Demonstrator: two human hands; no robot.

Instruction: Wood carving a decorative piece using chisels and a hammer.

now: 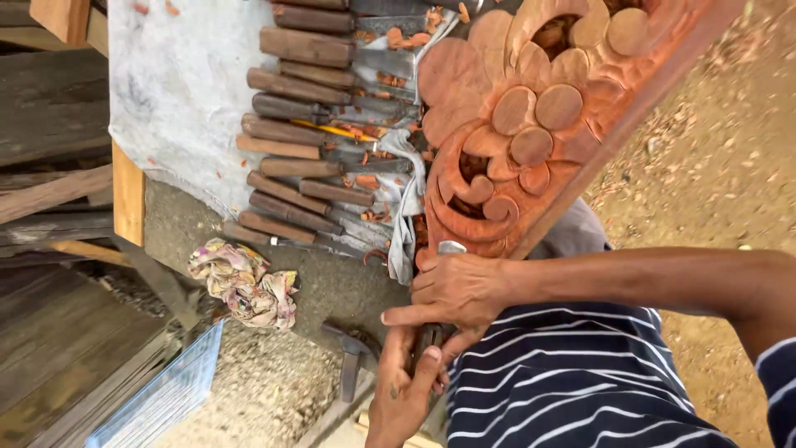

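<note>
A reddish carved wooden panel (531,124) with round, swirling floral relief runs from the top right toward the middle. My right hand (456,290) rests against its lower end, fingers wrapped around a chisel (429,338) whose metal tip (452,246) touches the carving's edge. My left hand (406,390) comes up from below and grips the same chisel's dark handle, thumb pressed along it. My striped shirt (572,382) fills the lower right.
Several wooden-handled chisels (298,124) lie in a row on a grey cloth (174,91), with wood chips among them. A crumpled rag (245,282) and a hammer (351,357) lie lower down. Wooden planks (50,249) are at the left, and dirt ground (721,158) at the right.
</note>
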